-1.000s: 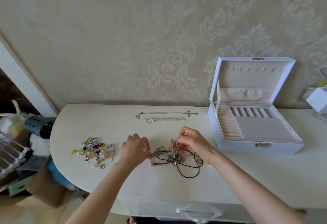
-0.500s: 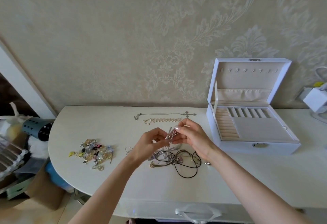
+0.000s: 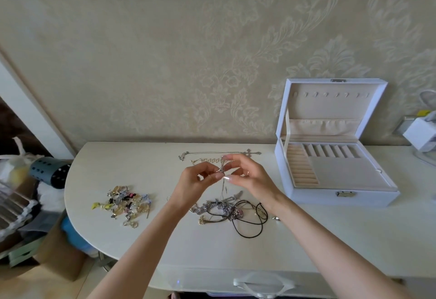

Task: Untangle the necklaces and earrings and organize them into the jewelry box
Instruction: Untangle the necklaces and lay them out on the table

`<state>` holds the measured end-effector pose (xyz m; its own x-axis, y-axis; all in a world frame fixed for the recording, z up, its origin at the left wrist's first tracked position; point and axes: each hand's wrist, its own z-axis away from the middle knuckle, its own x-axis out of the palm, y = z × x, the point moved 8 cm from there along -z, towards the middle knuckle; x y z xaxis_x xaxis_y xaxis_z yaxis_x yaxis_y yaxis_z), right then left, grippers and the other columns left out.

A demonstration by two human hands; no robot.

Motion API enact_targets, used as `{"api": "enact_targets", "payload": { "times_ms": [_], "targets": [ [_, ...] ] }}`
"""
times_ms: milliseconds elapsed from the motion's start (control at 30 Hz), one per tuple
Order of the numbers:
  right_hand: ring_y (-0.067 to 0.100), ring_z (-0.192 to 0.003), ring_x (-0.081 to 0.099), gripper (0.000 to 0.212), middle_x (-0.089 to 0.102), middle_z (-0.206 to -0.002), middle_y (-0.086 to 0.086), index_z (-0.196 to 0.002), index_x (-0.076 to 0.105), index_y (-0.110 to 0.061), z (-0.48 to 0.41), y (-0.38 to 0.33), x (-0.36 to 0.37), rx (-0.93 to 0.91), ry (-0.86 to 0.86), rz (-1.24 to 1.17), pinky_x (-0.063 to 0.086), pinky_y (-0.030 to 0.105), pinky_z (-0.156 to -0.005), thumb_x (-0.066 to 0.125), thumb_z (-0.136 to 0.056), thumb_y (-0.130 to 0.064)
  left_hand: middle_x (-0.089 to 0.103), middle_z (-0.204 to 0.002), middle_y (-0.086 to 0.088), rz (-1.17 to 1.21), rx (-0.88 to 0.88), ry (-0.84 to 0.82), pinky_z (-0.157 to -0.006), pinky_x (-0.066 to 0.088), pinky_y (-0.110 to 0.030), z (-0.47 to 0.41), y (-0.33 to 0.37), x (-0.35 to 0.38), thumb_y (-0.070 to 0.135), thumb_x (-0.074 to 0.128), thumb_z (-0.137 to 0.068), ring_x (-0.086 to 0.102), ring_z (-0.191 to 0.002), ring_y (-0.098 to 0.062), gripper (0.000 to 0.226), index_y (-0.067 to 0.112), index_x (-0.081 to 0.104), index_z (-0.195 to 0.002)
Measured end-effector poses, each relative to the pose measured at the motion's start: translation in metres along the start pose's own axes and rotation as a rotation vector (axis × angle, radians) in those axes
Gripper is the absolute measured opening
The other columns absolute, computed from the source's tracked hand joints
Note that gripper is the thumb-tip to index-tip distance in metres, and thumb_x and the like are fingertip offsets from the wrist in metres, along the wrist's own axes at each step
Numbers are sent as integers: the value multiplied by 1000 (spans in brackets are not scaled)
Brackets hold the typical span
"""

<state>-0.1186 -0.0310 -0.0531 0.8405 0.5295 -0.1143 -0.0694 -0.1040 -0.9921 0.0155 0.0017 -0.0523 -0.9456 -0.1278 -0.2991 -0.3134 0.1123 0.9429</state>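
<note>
Hands lifted off tangle point(image 3: 226, 207), now meet at frame centre. Left hand point(image 3: 195, 180) and right hand point(image 3: 250, 176) fingers point(image 3: 230, 177) pinch same thin chain point(image 3: 223, 187); strand hangs to tangle on tabletop point(image 3: 141, 239). Likely one necklace being teased free. Jewelry box point(image 3: 306, 196) open, right.

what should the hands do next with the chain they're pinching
Probably tease the thin chain loose with small pulls: the left hand and right hand both pinch it above the tangle, and its strand trails down into that pile.
</note>
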Motion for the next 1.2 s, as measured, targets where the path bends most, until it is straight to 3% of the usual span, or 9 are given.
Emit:
{"api": "enact_targets", "payload": {
  "times_ms": [100, 300, 500, 667, 767, 900, 1000, 1100, 1200],
  "targets": [
    [16, -76, 62, 47, 67, -93, 3, -123, 56, -22, -2, -7, 1, -28, 7, -66, 48, 21, -66, 68, -81, -4, 59, -64, 15, -21, 38, -20, -64, 36, -15, -2, 9, 1, 18, 64, -85, 46, -63, 0, 8, 17, 66, -77],
    [8, -65, 59, 7, 69, -74, 2, -77, 68, -11, -5, -23, -6, -123, 138, -5, 48, 24, -59, 72, -78, -6, 60, -72, 6, 105, 2, -62, -63, 38, -10, 0, 19, 11, 23, 47, -94, 52, -64, 4, 21, 11, 57, -80],
    [4, -68, 61, 4, 68, -75, 3, -79, 67, -11, -8, -28, -16, -103, 185, 11, 47, 15, -64, 69, -81, -9, 71, -76, -6, 233, -98, -171, -62, 41, -13, 2, 13, 18, 33, 56, -85, 57, -69, -10, 31, 6, 52, -101],
    [22, -82, 69, 4, 66, -80, 12, -83, 58, -4, -9, -18, -29, -28, 268, -525, 56, 35, -83, 59, -87, -1, 63, -71, -3, 153, -120, -267, -73, 42, -6, 6, 3, 26, 14, 49, -95, 56, -72, -5, 20, 4, 65, -87],
    [21, -70, 68, 6, 63, -71, 9, -83, 56, -2, -12, -19, -27, -5, 207, -866, 58, 30, -65, 52, -88, 1, 64, -73, -6, 119, -157, -283, -63, 41, -6, 10, -4, 28, 10, 47, -96, 57, -64, -3, 21, 1, 63, -87],
    [11, -56, 60, 5, 61, -67, 7, -83, 57, -3, -15, -15, -35, 10, 262, -1003, 48, 17, -46, 53, -85, 0, 64, -76, -3, 22, -237, -319, -63, 40, -6, 14, -20, 30, 12, 50, -95, 55, -63, 2, 19, 3, 66, -87],
    [8, -52, 51, 8, 57, -67, 6, -79, 55, -6, -14, -7, -44, 9, 303, -978, 39, 16, -42, 52, -85, 0, 65, -82, 3, 45, -256, -271, -70, 40, -4, 13, -19, 24, 19, 54, -94, 56, -71, 6, 19, 12, 66, -80],
    [8, -50, 47, 15, 58, -63, 4, -76, 53, -5, -8, 7, -47, 46, 346, -797, 35, 16, -41, 51, -86, 5, 65, -80, 4, 219, -216, -225, -82, 44, -20, 8, -3, 20, 30, 57, -84, 59, -79, -5, 18, 16, 66, -78],
    [10, -51, 47, 18, 59, -63, 4, -75, 54, -6, -1, 23, -46, 103, 398, -668, 36, 18, -44, 54, -85, 8, 60, -70, -1, 374, -160, -219, -71, 48, -24, 3, 18, 21, 25, 59, -86, 58, -69, -12, 15, 12, 66, -81]
  ]
}}
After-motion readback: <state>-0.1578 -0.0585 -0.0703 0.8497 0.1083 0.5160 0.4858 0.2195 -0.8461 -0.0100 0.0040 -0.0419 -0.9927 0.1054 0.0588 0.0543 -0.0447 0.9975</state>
